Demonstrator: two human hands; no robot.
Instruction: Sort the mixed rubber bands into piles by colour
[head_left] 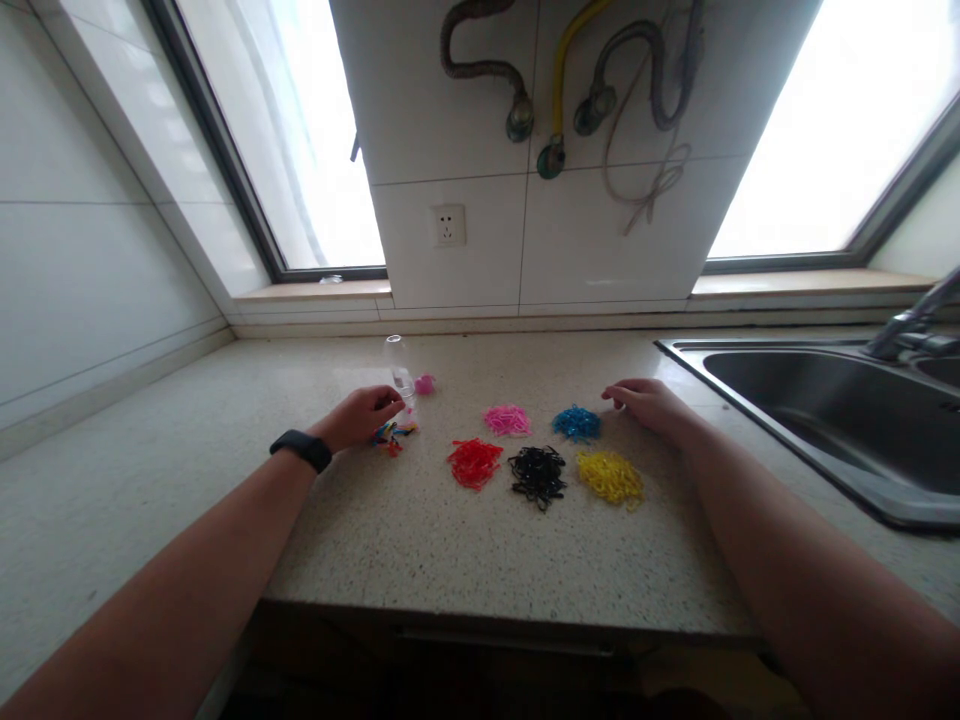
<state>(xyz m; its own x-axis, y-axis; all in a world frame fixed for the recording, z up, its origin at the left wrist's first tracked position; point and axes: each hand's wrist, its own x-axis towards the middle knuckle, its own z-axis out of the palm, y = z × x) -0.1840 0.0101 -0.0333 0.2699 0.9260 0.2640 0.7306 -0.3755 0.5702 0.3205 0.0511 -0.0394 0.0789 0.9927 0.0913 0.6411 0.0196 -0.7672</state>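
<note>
My left hand [364, 415], with a black band on its wrist, rests on the counter with loosely bent fingers. It is beside a small mixed-colour pile of rubber bands [390, 436] and partly in front of a clear plastic bottle [399, 365]. Nothing shows in its fingers. My right hand [643, 403] lies at the right of a blue rubber band pile [577, 423], fingers slightly bent and holding nothing visible. Between the hands are a pink pile [508, 420], a red pile [475, 463], a black pile [538, 475] and a yellow pile [610, 478].
A small pink object [425, 384] sits by the bottle. A steel sink [780, 440] with a faucet [911, 325] is set into the speckled counter [465, 560] at the right. Behind rises a tiled wall with a socket [449, 226] and hoses.
</note>
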